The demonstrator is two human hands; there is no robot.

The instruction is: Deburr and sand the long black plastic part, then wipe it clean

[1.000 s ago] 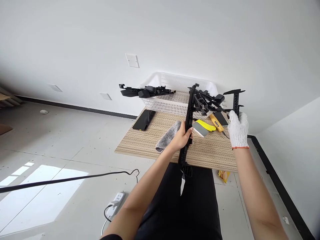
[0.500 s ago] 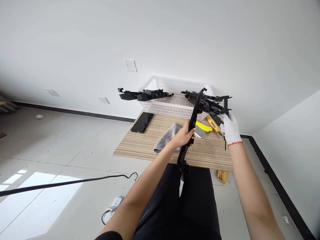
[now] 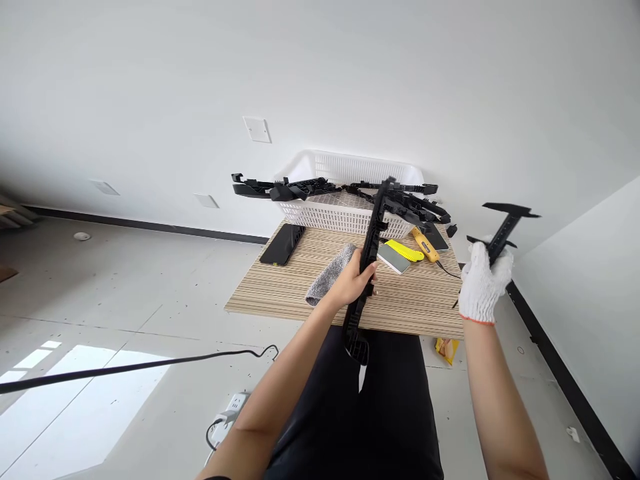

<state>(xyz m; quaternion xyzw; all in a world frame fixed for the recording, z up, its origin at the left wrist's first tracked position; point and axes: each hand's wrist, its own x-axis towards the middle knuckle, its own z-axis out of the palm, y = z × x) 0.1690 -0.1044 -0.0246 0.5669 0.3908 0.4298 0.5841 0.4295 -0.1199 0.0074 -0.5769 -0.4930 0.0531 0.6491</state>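
My bare left hand (image 3: 356, 279) grips a long black plastic trim part (image 3: 373, 243) around its middle. The part slants, its lower end over my legs and its upper end in front of the basket. In a white knitted glove, my right hand (image 3: 485, 279) is closed on a black caliper (image 3: 505, 232), held up at the right of the table with its jaws at the top. Behind the left hand lies a grey cloth (image 3: 327, 283). A white basket (image 3: 335, 217) at the back holds several similar black plastic parts (image 3: 417, 207), some sticking out over its sides.
On the striped wooden table (image 3: 270, 293) lie a black phone-like slab (image 3: 283, 244), a yellow utility knife (image 3: 404, 250), a grey-white flat box (image 3: 393, 259) and a yellow corded tool (image 3: 425, 245). A power strip (image 3: 227, 417) and a yellow packet (image 3: 447, 349) are on the floor. The wall stands close behind.
My right hand has moved right, away from the basket, bringing the caliper into clear view. My left hand has shifted slightly left and down with the black trim part.
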